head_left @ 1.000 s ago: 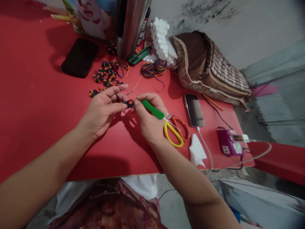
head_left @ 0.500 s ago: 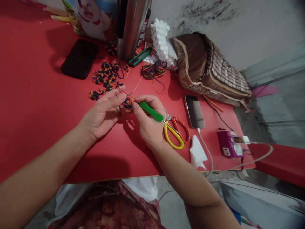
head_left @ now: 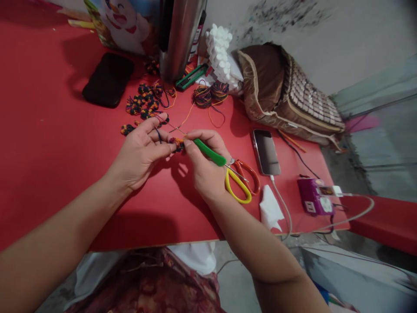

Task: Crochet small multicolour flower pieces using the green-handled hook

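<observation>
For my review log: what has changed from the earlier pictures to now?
The thumb of the left hand, raised half a second ago, has come down to the small yarn piece. Nothing was visibly let go; the right hand keeps the green-handled hook. The scissors and yarn balls stayed put.

Two hands (head_left: 138, 152) (head_left: 208, 167), one hook (head_left: 210, 153), one pair of scissors (head_left: 241, 201), seemingly two yarn balls (head_left: 202, 96) (head_left: 219, 90).

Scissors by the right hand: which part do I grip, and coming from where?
I'd take the red loop, coming in low from the right: it faces outward. The yellow loop lies nearer the right hand, which hides the blades, and the rear shaft of the green-handled hook seems to cross above the loops.
</observation>
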A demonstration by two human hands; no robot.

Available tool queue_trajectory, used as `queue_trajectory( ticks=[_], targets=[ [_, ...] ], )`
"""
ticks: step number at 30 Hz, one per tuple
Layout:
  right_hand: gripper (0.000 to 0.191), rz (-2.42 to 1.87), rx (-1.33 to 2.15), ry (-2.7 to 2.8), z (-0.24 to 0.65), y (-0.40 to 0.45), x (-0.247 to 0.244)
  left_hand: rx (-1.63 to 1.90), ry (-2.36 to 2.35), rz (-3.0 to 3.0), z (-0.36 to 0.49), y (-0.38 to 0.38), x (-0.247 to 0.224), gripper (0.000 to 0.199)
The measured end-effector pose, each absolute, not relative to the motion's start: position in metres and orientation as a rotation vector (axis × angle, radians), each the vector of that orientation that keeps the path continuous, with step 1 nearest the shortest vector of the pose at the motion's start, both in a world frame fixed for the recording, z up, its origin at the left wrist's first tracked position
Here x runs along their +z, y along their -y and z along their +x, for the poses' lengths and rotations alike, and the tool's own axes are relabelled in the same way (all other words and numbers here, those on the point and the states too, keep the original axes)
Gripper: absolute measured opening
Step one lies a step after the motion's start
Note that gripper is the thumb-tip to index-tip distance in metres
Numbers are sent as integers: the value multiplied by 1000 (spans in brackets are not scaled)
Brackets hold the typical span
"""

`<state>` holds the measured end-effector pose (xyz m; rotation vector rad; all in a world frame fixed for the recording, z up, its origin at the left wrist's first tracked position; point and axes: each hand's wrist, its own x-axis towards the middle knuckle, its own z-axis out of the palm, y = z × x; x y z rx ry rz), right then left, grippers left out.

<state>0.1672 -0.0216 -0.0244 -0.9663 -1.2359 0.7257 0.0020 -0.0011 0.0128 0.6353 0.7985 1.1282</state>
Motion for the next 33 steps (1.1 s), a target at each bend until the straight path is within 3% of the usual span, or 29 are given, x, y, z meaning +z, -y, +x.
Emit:
queue_trajectory(
  ticks=[11, 25, 28, 33],
  targets=[
    [12, -927, 802, 1191, 171, 18, -25, 1052, -827, 577, -1, 1, 19, 63],
    [18, -840, 823, 1556, 183, 16, -1, 700, -562, 385, -16, -7, 18, 11],
    [14, -932, 881, 1483, 180, 17, -6, 738, -588, 373, -14, -6, 17, 11],
    [27, -960, 936, 1317, 177, 13, -25, 844, -642, 380, -12, -8, 13, 25]
  ],
)
